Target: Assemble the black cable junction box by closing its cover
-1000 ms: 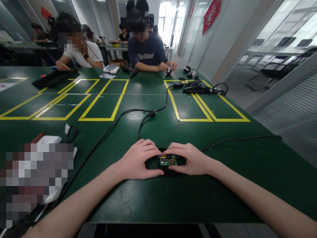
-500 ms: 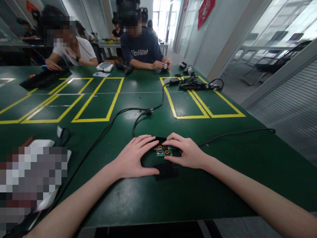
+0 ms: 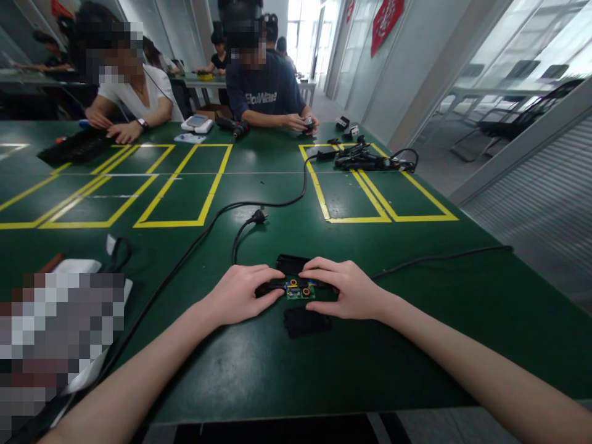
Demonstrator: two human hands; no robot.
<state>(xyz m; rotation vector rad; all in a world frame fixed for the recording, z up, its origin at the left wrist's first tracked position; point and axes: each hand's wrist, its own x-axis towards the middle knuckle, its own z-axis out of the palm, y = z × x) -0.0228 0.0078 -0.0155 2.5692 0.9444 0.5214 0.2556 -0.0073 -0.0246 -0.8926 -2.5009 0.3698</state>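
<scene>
A small green circuit board (image 3: 295, 295) with copper-wound coils and coloured wires lies between my hands. My left hand (image 3: 240, 293) is curled round the board's left end, fingertips and thumb at its edge, a black cable passing inside the grip. My right hand (image 3: 346, 288) closes over the right end, fingers along the far edge and thumb by the near edge. Beyond the board sits an open black case half (image 3: 291, 264), partly covered by my right fingers. A black flat cover (image 3: 306, 322) rests on the table just below my right thumb.
A black power plug (image 3: 259, 216) on a short cord lies past my left hand. A long black cable (image 3: 208, 229) crosses the green table; another cord (image 3: 444, 254) runs right. Tangled black adapters (image 3: 370, 159) lie far right. Two people sit opposite, near a power drill (image 3: 238, 128).
My left hand has moved from the case and cover to the board's left end. The board and the plug have shifted left, and both black case parts are now more exposed.
</scene>
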